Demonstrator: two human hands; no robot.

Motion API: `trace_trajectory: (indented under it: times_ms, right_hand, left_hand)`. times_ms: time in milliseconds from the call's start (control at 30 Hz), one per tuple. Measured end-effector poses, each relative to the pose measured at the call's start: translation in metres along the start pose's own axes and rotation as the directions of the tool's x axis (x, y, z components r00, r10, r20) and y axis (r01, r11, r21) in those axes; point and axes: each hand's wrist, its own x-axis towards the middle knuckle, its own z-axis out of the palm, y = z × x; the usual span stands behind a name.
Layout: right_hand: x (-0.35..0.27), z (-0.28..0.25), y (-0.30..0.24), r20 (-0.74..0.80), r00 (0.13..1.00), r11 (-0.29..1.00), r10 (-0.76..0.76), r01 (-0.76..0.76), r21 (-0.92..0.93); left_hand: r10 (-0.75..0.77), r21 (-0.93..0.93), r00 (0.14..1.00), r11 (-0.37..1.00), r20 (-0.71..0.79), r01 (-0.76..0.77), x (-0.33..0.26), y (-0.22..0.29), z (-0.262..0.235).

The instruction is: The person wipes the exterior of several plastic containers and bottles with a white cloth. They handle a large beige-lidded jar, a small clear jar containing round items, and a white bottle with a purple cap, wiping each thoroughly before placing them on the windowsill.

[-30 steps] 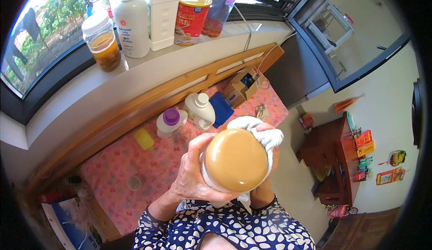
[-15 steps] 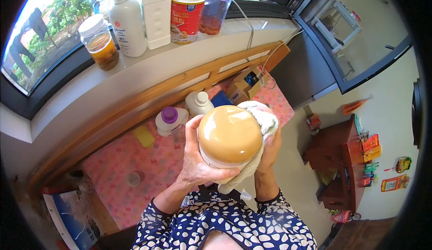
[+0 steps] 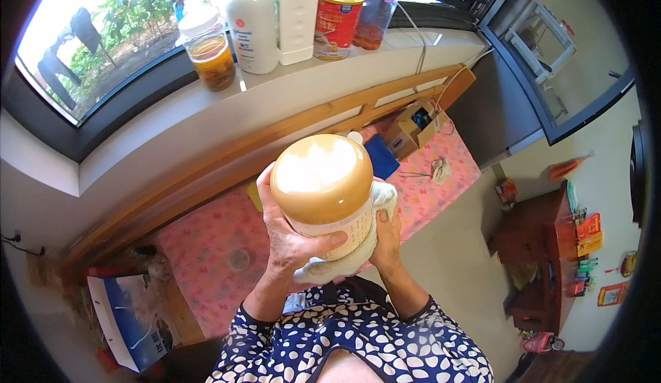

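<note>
A large round canister (image 3: 321, 183) with a shiny tan lid and a pale printed body is held up in front of me, tilted so part of its side shows. My left hand (image 3: 292, 242) is wrapped round its left side, with the thumb across the front. A whitish cloth (image 3: 330, 270) lies along the right side and under the body. My right hand (image 3: 390, 237) is closed on this cloth and presses it to the canister; some of its fingers are hidden behind. Behind the lid, the white cap (image 3: 354, 138) of a bottle peeks out.
A bed-like surface with a pink patterned cover (image 3: 213, 245) lies below. On the windowsill stand a jar of amber liquid (image 3: 212, 63), two white bottles, a red can (image 3: 337, 25) and a clear bottle. An open cardboard box (image 3: 407, 135) and a red-brown cabinet (image 3: 530, 245) are at right.
The canister has tipped, showing more of its printed side. The cloth has slid lower along it, with my right hand. My view has shifted; the white bottles behind are now mostly hidden.
</note>
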Motion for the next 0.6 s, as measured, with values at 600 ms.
trace_trajectory:
  times_ms: [600]
  right_hand:
    - [-0.01,0.047,0.027,-0.057,0.974,0.839,0.221,-0.16,0.52]
  left_hand:
    - [0.164,0.218,0.983,0.966,-0.086,-0.142,-0.036,0.014,-0.019]
